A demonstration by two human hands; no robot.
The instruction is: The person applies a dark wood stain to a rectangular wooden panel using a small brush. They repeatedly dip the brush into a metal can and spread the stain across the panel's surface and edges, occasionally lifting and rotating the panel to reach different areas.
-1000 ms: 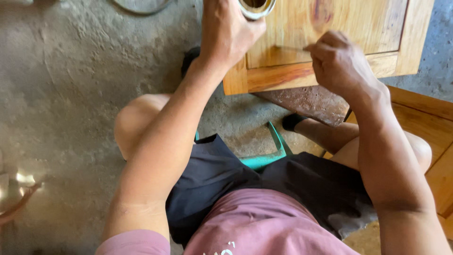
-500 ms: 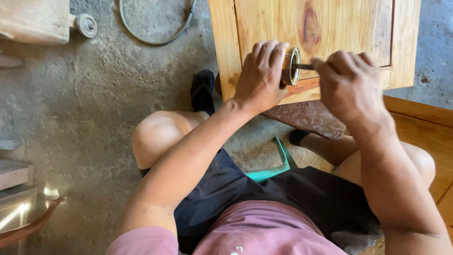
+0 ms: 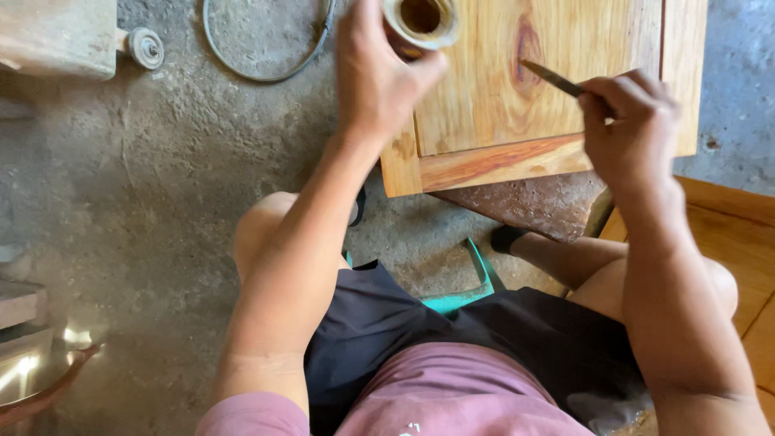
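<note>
My left hand [image 3: 379,77] holds a small round tin [image 3: 421,19] with its open top facing me, raised over the left part of a wooden panel [image 3: 500,89]. My right hand [image 3: 634,125] grips a thin metal blade [image 3: 553,78] whose tip points left, over the panel's knot. The panel is light pine with a framed edge and rests in front of my knees. I sit on a green stool [image 3: 460,295], legs apart.
Rough concrete floor [image 3: 161,210] lies to the left, with a wire loop [image 3: 258,40] and a small wheel [image 3: 147,47] beside a wooden block [image 3: 56,36]. More orange wood [image 3: 751,250] lies at the right. A brown stone slab [image 3: 533,202] sits under the panel.
My left hand has lifted the tin up and away to the left. My right hand has drawn the blade out of the tin and now holds it apart over the panel.
</note>
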